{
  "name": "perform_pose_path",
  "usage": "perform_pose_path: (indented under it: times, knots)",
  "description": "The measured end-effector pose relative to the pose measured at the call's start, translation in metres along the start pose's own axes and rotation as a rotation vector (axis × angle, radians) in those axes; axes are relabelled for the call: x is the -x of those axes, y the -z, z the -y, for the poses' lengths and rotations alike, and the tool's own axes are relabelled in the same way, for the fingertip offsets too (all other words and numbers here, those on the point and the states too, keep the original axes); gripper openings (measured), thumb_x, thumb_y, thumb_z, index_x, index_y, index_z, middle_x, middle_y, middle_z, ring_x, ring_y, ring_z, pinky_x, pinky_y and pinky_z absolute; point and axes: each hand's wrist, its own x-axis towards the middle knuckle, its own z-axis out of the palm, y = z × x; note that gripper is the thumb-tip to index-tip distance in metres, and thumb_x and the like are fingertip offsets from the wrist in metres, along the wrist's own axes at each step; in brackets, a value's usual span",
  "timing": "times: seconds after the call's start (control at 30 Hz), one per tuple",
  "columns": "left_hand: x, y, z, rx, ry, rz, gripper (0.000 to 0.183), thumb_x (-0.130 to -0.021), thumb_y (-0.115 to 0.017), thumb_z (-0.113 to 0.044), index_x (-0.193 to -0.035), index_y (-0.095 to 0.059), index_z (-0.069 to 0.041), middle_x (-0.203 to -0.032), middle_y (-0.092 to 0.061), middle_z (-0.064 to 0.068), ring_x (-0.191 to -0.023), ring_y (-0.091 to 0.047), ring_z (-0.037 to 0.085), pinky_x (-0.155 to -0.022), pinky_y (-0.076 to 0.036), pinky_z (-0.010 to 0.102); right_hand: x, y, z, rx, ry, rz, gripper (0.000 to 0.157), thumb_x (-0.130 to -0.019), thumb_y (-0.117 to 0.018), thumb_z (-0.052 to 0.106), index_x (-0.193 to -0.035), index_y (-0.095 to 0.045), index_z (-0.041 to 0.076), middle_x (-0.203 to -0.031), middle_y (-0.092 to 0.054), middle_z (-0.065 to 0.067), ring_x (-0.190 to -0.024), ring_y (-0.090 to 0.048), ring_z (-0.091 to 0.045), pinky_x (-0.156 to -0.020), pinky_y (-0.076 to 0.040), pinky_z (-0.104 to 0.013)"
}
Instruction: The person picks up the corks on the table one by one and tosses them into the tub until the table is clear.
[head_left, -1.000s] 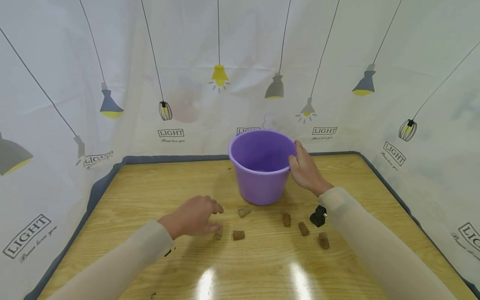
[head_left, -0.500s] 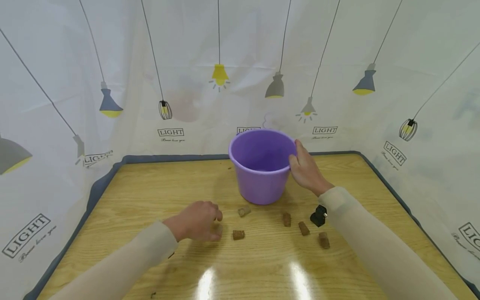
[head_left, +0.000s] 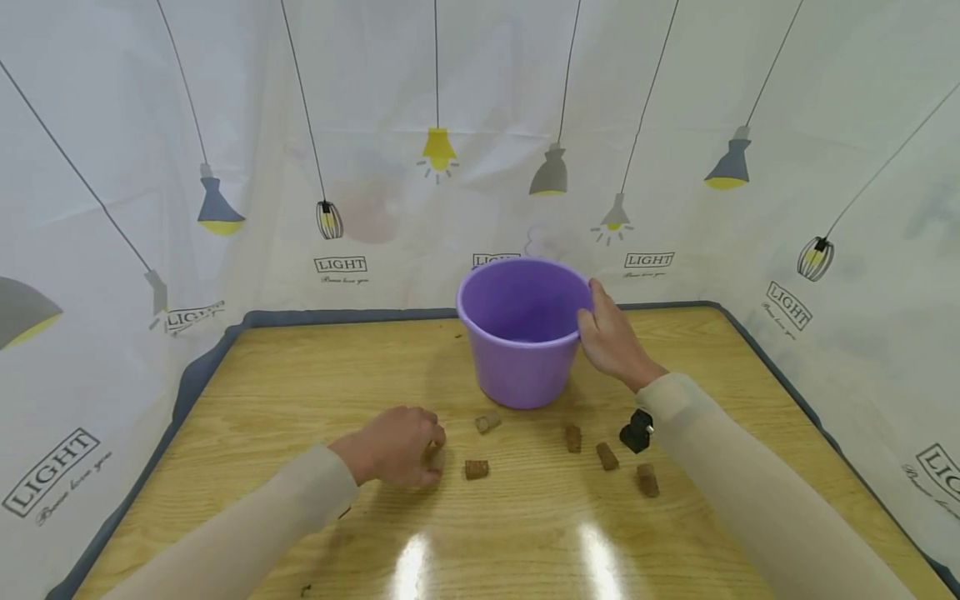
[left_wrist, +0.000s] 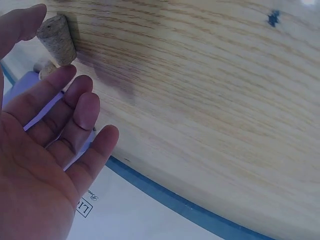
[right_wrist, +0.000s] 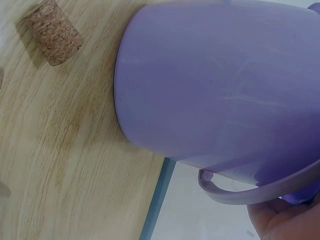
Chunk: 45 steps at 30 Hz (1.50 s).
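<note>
A purple bucket (head_left: 517, 367) stands on the wooden table, its inside bare where it shows. My right hand (head_left: 617, 343) grips its rim on the right side, thumb inward. In the right wrist view a curved purple handle (right_wrist: 240, 195) hangs along the bucket near that hand. My left hand (head_left: 401, 446) is low over the table, left of the bucket. The left wrist view has its thumb and index fingertip at opposite ends of a tapered cork (left_wrist: 57, 40), pinching it. The other left fingers (left_wrist: 86, 110) are loosely bent. From the head, this cork is mostly hidden by the fingers.
Several other corks lie in front of the bucket, among them a pale cork (head_left: 487, 422), a brown cork (head_left: 476, 469) and a cork at right (head_left: 647, 480). A small black device (head_left: 637, 431) is beside the right cuff. A lamp-printed sheet (head_left: 375, 167) surrounds the table.
My left hand has come down slightly and its fingers have closed around the cork beneath it. The right hand and bucket have stayed in place.
</note>
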Motion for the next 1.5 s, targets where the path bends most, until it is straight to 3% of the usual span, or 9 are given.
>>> perform_pose_path:
  times: [0.57,0.93,1.5]
  knots:
    - [0.0006,-0.0087,0.0037,0.045,-0.023,-0.043,0.027,-0.081,-0.082,-0.032,-0.073,-0.061,-0.017,-0.071,-0.043,-0.01,-0.064,-0.039,0.006,-0.057,-0.038,0.026,-0.0003,0.0005,-0.0011,0.027,-0.008,0.004,0.067,-0.107,-0.027,0.026,-0.162,-0.003,-0.004,-0.167,-0.015,-0.027,-0.155,-0.014,-0.037,-0.125,-0.014,-0.053]
    - [0.0014,-0.0071,0.0038,0.065,-0.013,-0.059,0.027,-0.081,-0.082,-0.031,-0.071,-0.06,-0.019,-0.071,-0.046,-0.012,-0.064,-0.043,0.005,-0.058,-0.042,0.025,0.0002,0.0014,0.0006,0.027,-0.02,0.017,0.067,-0.107,-0.026,0.026,-0.162,-0.001,-0.004,-0.168,-0.012,-0.026,-0.155,-0.013,-0.038,-0.125,-0.013,-0.053]
    - [-0.0023,-0.0013,0.0014,0.015,-0.044,-0.168,0.019,-0.081,-0.082,-0.034,-0.08,-0.068,-0.022,-0.081,-0.062,-0.008,-0.075,-0.054,0.009,-0.067,-0.051,0.03,0.0001,0.0002,0.0003,0.022,-0.005,0.01,0.068,-0.106,-0.029,0.025,-0.162,-0.003,-0.004,-0.166,-0.016,-0.027,-0.155,-0.014,-0.037,-0.125,-0.014,-0.053]
